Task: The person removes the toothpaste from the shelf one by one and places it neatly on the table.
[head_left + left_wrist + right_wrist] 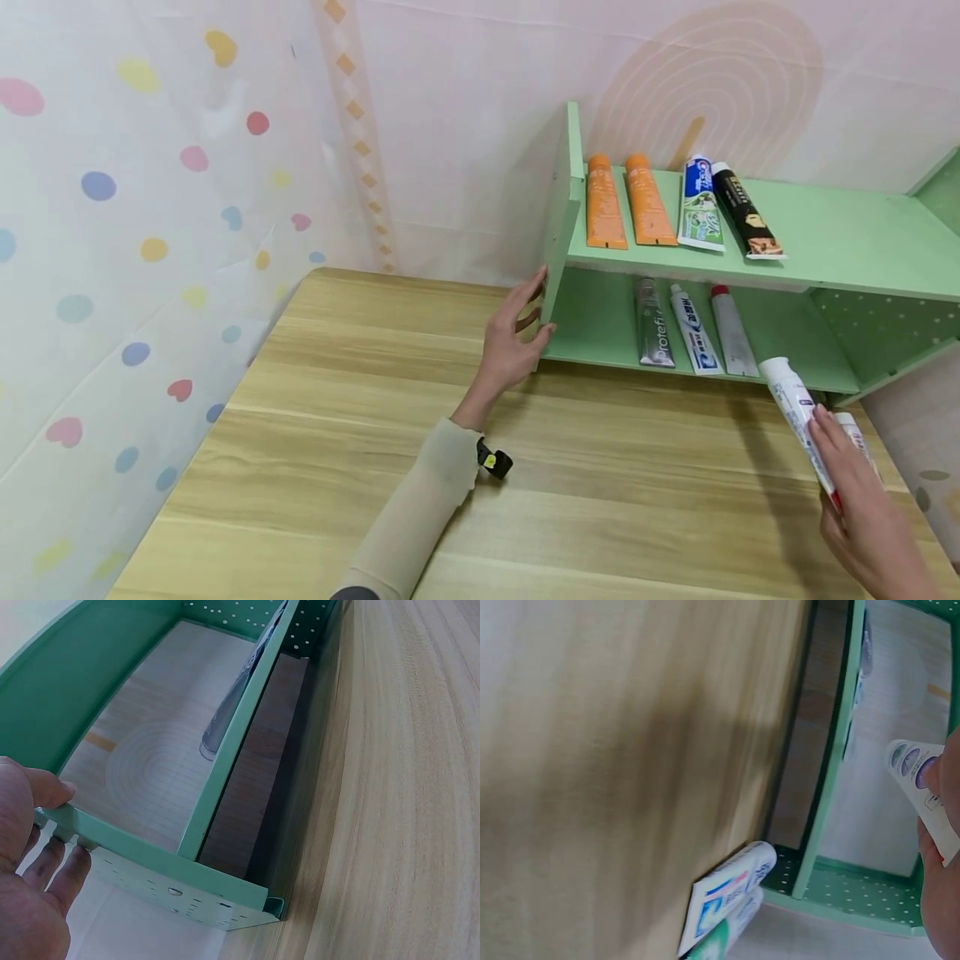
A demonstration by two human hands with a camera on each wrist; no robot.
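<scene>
A green two-level shelf (pixel 847 233) stands on the wooden table (pixel 360 400) against the wall. My left hand (pixel 542 310) grips its left side panel (pixel 150 866), thumb (pixel 52 791) on the inside and fingers outside. At the lower right, my right hand (pixel 825 458) holds a white toothpaste tube (pixel 791 400), cap pointing toward the lower level; the tube (pixel 915 772) and hand (pixel 941 840) show at the right wrist view's edge. The top level carries two orange tubes (pixel 626 204), a white tube (pixel 701 204) and a black tube (pixel 742 208). Three tubes (pixel 693 333) lie on the lower level.
Two more tubes (pixel 731 896) lie on the table by the shelf's right end, one partly seen behind my right hand (pixel 855 433). A dotted curtain (pixel 135 250) hangs along the table's left side. The wall is close behind the shelf.
</scene>
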